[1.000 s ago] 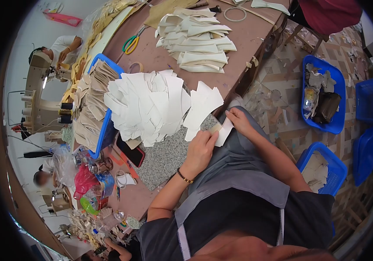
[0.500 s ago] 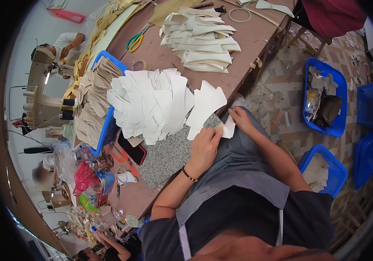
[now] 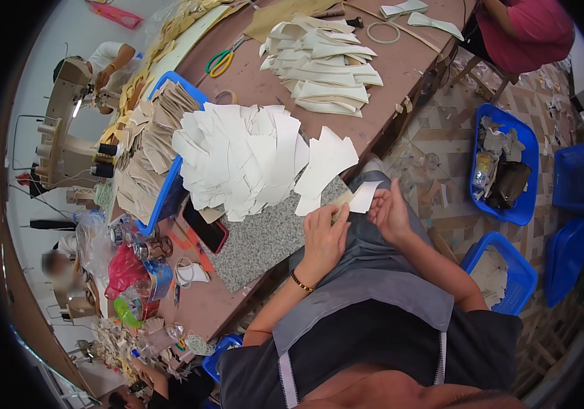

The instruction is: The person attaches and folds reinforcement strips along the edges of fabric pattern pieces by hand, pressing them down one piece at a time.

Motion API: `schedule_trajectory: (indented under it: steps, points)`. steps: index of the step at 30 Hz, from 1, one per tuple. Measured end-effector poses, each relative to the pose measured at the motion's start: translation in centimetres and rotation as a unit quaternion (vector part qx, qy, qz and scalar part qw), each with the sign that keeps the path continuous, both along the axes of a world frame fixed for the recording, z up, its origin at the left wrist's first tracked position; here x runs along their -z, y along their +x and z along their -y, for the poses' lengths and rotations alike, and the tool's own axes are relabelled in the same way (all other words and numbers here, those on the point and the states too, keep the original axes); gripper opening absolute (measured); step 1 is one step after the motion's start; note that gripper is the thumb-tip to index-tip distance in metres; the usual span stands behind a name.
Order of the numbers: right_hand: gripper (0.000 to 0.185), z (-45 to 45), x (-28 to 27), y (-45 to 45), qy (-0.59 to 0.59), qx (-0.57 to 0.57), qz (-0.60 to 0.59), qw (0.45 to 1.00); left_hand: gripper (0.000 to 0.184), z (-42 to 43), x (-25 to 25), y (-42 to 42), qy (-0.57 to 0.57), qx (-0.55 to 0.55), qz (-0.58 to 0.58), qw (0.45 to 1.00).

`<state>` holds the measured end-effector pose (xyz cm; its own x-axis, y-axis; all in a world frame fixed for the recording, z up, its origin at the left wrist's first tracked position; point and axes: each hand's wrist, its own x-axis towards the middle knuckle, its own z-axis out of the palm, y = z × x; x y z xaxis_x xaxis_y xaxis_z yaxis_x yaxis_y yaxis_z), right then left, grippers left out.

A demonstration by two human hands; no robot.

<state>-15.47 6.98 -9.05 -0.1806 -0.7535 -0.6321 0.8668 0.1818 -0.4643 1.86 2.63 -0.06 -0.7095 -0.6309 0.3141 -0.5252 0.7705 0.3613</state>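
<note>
My left hand (image 3: pixel 325 235) is at the edge of a grey speckled slab (image 3: pixel 251 247), its fingers closed on a small cut piece (image 3: pixel 364 198) that is white with a beige part near the fingertips. Close to the piece's right end, my right hand (image 3: pixel 390 213) has its thumb spread from slightly curled fingers; whether the fingertips touch the piece I cannot tell. Just beyond my left hand lie a few white cut pieces (image 3: pixel 326 162), overlapping on the slab. Left of them is a large heap of white pieces (image 3: pixel 237 160).
A stack of cream pieces (image 3: pixel 323 65), green-and-yellow scissors (image 3: pixel 222 61) and a phone (image 3: pixel 205 228) lie on the table. A blue basket (image 3: pixel 169 194) holds beige pieces. On the floor at right stand blue bins (image 3: pixel 527 184). A co-worker in a pink top (image 3: pixel 534 34) sits far right.
My right hand has opened and turned beside the piece, where its fingers were pinched before. The piece has risen slightly and shows more of its white surface. My left hand keeps its hold.
</note>
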Motion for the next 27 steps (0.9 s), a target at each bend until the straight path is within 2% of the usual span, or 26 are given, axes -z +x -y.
schedule_trajectory:
  steps: [2, 4, 5, 6, 9, 10, 13, 16, 19, 22, 25, 27]
  points:
    - [0.022, -1.0, -1.1, 1.0, -0.094, -0.06, -0.181, 0.977, 0.047, -0.2, -0.1, -0.1, 0.012, 0.002, 0.009, 1.0]
    - [0.021, -1.5, -1.1, 1.1, -0.152, -0.092, -0.359, 0.916, 0.049, -0.4, -0.8, 0.2, 0.015, 0.02, -0.009, 1.0]
    - [0.02, -1.4, -1.1, 1.1, -0.181, -0.105, -0.443, 0.872, 0.05, -0.7, -1.6, 0.4, 0.013, 0.04, -0.032, 0.999]
    - [0.017, -1.6, -6.4, 0.0, -0.225, -0.157, -0.533, 0.8, 0.051, -0.8, -2.5, 0.6, 0.012, 0.061, -0.055, 0.997]
    - [0.013, -1.7, -9.1, -1.4, -0.346, -0.285, -0.676, 0.585, 0.047, -1.5, -6.0, 0.8, -0.053, 0.119, -0.079, 0.988]
    - [0.016, -1.8, -9.7, -1.4, -0.355, -0.304, -0.668, 0.579, 0.046, -1.3, -7.4, 0.3, -0.039, 0.119, -0.054, 0.991]
    - [0.016, -1.3, -9.6, -1.5, -0.321, -0.352, -0.511, 0.715, 0.037, -0.1, -5.6, 0.9, 0.06, 0.113, -0.039, 0.991]
    - [0.013, -0.8, -7.2, -0.7, -0.227, -0.265, -0.29, 0.891, 0.024, 0.3, -4.9, 0.3, 0.097, 0.024, -0.055, 0.993]
    - [0.01, -0.2, -6.3, 0.1, -0.169, -0.201, -0.313, 0.913, 0.017, 1.4, -2.7, -0.7, 0.139, -0.004, -0.099, 0.985]
    - [0.011, 0.9, -4.0, -0.1, -0.155, -0.179, -0.364, 0.901, 0.014, 2.3, -0.7, -1.6, 0.124, -0.021, -0.103, 0.987]
    - [0.012, 1.4, -2.6, -0.6, -0.167, -0.188, -0.332, 0.909, 0.018, 2.3, 0.2, -2.1, 0.107, 0.007, -0.135, 0.985]
    - [0.017, 1.5, -2.2, -0.7, -0.156, -0.2, -0.315, 0.915, 0.024, 2.2, 0.3, -1.8, 0.074, 0.034, -0.088, 0.993]
